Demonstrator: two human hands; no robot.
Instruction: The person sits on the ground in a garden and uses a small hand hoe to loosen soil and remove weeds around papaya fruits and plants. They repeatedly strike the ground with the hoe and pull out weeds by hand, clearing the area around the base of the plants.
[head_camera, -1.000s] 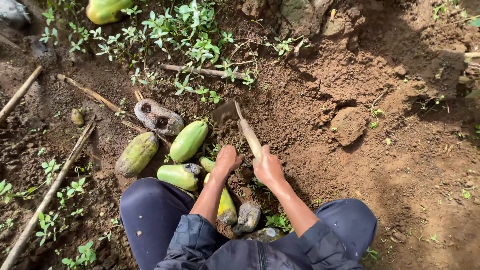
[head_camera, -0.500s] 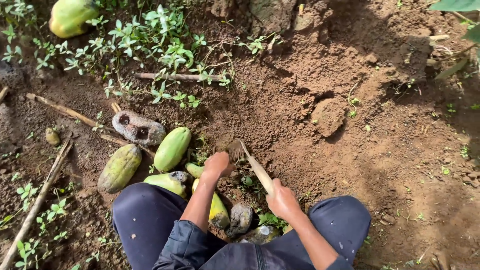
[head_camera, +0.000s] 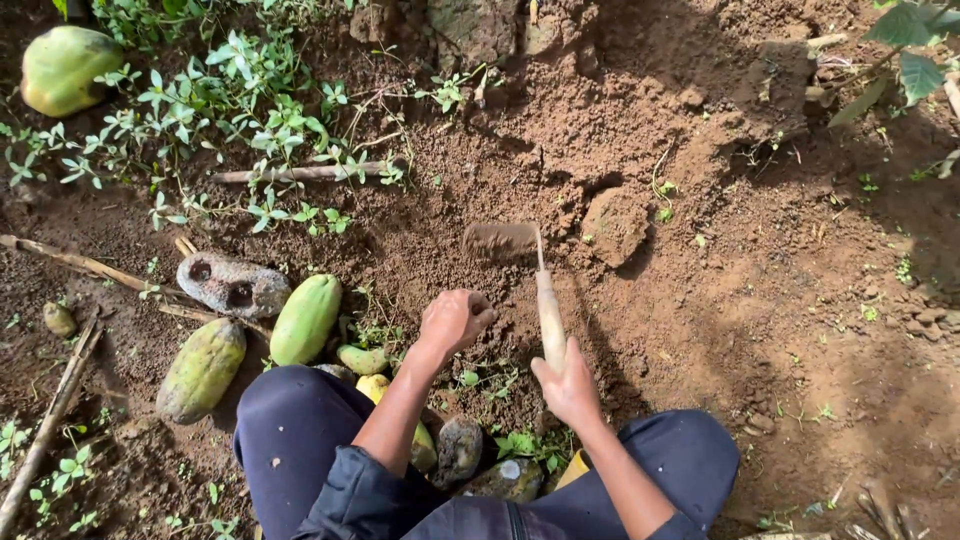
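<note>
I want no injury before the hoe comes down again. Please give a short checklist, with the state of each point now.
1. Right hand grips the handle of the hoe: ok.
2. Left hand is off the handle, on the soil beside it, near the blade: not ok.
3. Green fruits lie left of the blade's path: ok.
4. Soil clod is right of the blade, apart: ok.
5. Blade firm on handle: cannot tell.

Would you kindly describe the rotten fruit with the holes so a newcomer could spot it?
Start at the person's left knee and look up past the cluster of green fruits on the soil. Just above them lies the rotten fruit, touching a dry stalk. Unlike its smooth green neighbours, it is grey and has two dark holes.
</note>
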